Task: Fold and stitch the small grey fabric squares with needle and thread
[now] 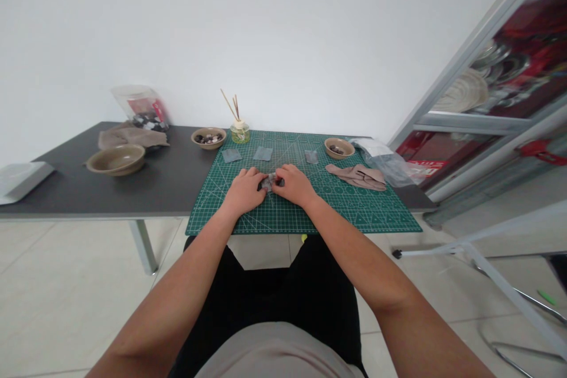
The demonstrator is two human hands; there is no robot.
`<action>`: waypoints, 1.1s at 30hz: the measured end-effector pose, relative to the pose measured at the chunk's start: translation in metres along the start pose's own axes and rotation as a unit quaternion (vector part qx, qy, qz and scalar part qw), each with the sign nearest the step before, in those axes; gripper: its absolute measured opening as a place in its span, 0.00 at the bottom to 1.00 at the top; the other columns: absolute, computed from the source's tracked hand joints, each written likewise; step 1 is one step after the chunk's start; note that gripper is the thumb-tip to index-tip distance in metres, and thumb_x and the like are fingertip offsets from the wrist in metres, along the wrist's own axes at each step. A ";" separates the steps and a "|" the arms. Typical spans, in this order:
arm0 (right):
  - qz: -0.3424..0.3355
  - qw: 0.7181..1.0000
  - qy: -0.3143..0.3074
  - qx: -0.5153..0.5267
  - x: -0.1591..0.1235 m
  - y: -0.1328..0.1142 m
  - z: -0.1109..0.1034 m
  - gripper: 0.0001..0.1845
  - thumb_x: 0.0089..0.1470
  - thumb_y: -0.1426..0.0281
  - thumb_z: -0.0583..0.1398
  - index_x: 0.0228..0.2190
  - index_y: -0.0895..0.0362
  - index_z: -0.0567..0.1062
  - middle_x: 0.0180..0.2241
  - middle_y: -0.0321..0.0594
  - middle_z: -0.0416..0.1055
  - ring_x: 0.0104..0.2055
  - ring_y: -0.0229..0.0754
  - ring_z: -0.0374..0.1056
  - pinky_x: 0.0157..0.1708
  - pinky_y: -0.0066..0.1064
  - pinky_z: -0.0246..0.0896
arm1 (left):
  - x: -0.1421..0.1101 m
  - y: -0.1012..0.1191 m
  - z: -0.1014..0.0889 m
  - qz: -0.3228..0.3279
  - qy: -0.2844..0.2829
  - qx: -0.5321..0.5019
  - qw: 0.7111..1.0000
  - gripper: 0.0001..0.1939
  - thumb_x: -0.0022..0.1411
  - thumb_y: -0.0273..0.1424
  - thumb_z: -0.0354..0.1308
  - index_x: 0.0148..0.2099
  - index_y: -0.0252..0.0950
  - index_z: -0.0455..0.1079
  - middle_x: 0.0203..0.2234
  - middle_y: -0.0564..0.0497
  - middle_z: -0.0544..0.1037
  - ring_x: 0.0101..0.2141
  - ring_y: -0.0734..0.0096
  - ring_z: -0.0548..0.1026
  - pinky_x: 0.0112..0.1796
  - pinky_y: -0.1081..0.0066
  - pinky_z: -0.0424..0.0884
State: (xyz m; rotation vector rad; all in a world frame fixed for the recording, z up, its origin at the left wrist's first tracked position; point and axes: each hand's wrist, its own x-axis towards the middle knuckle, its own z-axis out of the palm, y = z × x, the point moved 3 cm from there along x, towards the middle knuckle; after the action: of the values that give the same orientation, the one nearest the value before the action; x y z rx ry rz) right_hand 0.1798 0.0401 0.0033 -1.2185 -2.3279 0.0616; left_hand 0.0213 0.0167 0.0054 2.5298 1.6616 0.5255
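My left hand [245, 190] and my right hand [293, 184] meet over the green cutting mat [354, 212], both pinching a small grey fabric piece [268, 182] between the fingertips. Most of the piece is hidden by my fingers. Three more grey fabric pieces lie on the mat behind my hands: one at the left [231, 155], one in the middle [263, 153], one at the right [311, 157].
A small bowl of dark bits [339, 147], a beige cloth [357, 176] and a clear plastic bag [385, 160] lie at the right. Another filled bowl [208, 137], a reed diffuser [240, 129], an empty bowl [116, 159] and a plastic jar [142, 108] stand at the left.
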 end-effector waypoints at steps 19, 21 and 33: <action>-0.044 0.998 -0.029 0.035 0.003 -0.001 0.002 0.06 0.59 0.68 0.61 0.30 0.56 0.74 0.35 0.40 0.71 0.40 0.43 0.62 0.44 0.35 0.55 | 0.000 0.000 -0.001 -0.008 -0.001 0.006 1.000 0.21 0.63 0.35 0.51 0.55 0.37 0.71 0.47 0.45 0.73 0.46 0.55 0.66 0.51 0.58 0.63; -0.060 0.996 -0.035 0.053 0.002 -0.003 0.002 0.06 0.57 0.69 0.62 0.28 0.55 0.73 0.34 0.39 0.70 0.39 0.42 0.62 0.44 0.34 0.55 | 0.001 0.000 -0.001 -0.009 -0.006 0.001 1.000 0.20 0.62 0.35 0.51 0.55 0.38 0.72 0.47 0.45 0.73 0.46 0.55 0.67 0.51 0.58 0.63; -0.043 0.997 -0.032 0.058 0.002 -0.001 0.002 0.05 0.58 0.70 0.60 0.29 0.55 0.72 0.35 0.39 0.70 0.41 0.43 0.63 0.44 0.35 0.56 | 0.001 0.001 -0.001 -0.007 -0.001 -0.007 1.000 0.21 0.62 0.35 0.51 0.55 0.39 0.72 0.46 0.45 0.73 0.46 0.55 0.66 0.51 0.57 0.64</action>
State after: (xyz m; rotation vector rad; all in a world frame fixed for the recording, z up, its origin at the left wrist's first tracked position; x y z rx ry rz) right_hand 0.1773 0.0417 0.0031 -1.0747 -2.3933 0.2057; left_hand 0.0217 0.0167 0.0071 2.5065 1.6674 0.5319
